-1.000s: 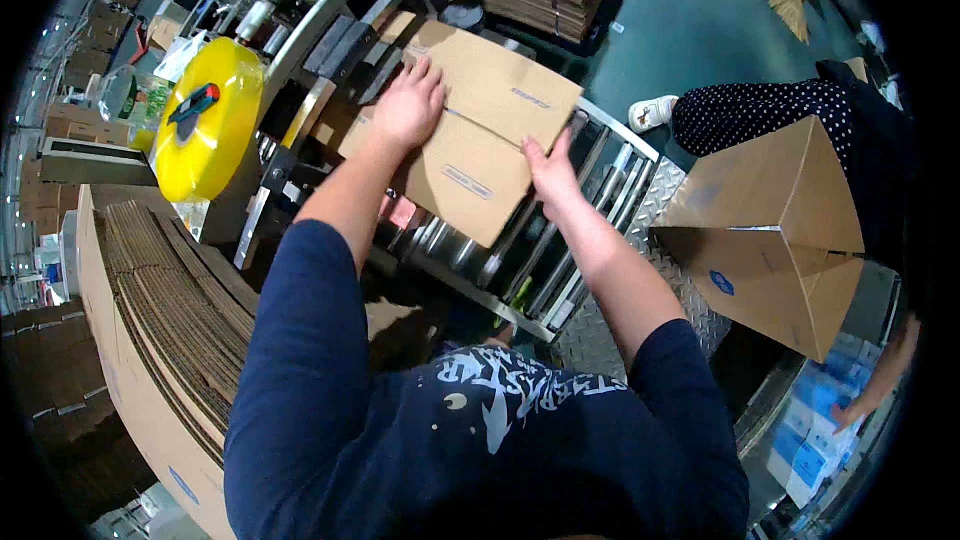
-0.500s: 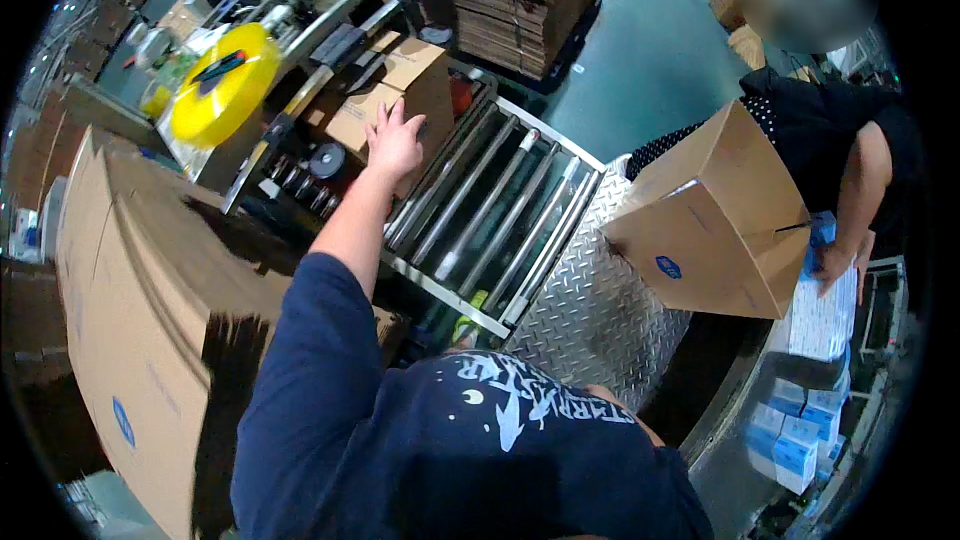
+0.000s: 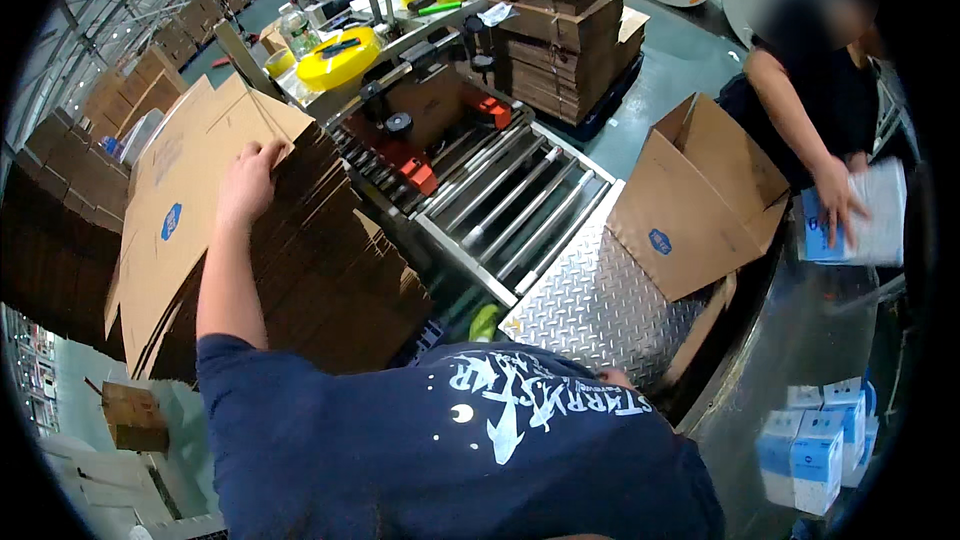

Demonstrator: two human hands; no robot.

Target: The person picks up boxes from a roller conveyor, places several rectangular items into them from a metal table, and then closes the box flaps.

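Note:
My left hand (image 3: pixel 248 183) is at the top of a tall stack of flattened cardboard boxes (image 3: pixel 185 165). Its fingers curl over the edge of the uppermost flattened box, near the corner closest to the rollers. Of my right arm only a bit of skin (image 3: pixel 615 378) shows beside my dark shirt, and its fingers are hidden. A carton (image 3: pixel 425 105) sits between the red-orange guides (image 3: pixel 408 166) of a taping machine, beyond the roller conveyor (image 3: pixel 510 205).
An open carton (image 3: pixel 680 215) leans over the diamond-plate metal sheet (image 3: pixel 600 290) at right. Behind it a co-worker's hand (image 3: pixel 838 200) holds blue-and-white packs (image 3: pixel 865 215); more packs (image 3: pixel 815 455) lie lower right. Yellow tape rolls (image 3: pixel 340 58) and another cardboard stack (image 3: pixel 550 50) stand at the back.
My left hand has moved from the carton at the machine back left to the flattened-box stack. That carton is farther into the machine. The co-worker has lifted packs. The view has shifted.

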